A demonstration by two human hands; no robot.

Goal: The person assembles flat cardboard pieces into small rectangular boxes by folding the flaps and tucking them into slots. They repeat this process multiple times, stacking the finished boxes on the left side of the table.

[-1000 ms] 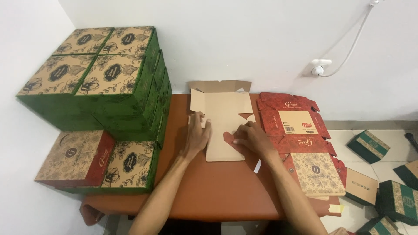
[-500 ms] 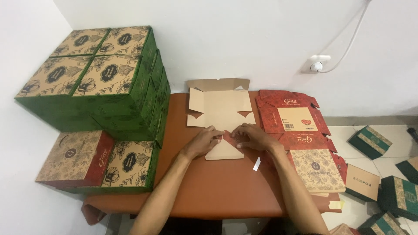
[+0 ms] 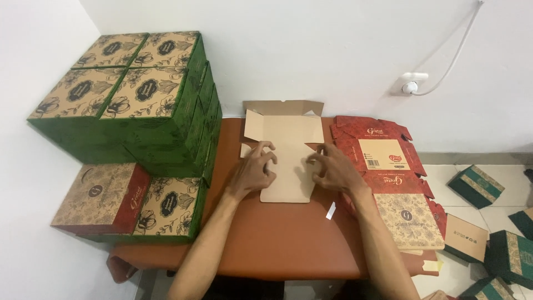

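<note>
A flat brown cardboard box blank (image 3: 284, 139) lies inside-up in the middle of an orange-brown table (image 3: 277, 244), its far flap bent up against the wall. My left hand (image 3: 254, 171) rests on the blank's left side with fingers curled over the left flap. My right hand (image 3: 332, 168) presses on the right side, fingers bent at the right flap's edge. Both side flaps are folded inward under my fingers.
Stacks of assembled green boxes with floral brown lids (image 3: 133, 100) fill the table's left end, with a red one (image 3: 102, 200) at the front left. A pile of flat red blanks (image 3: 383, 158) lies to the right. More green boxes (image 3: 474, 186) sit on the floor at the right. A small paper strip (image 3: 331, 210) lies near my right wrist.
My hands moved from the blank's outer edges toward its centre, folding the side flaps in, then spread slightly apart again.
</note>
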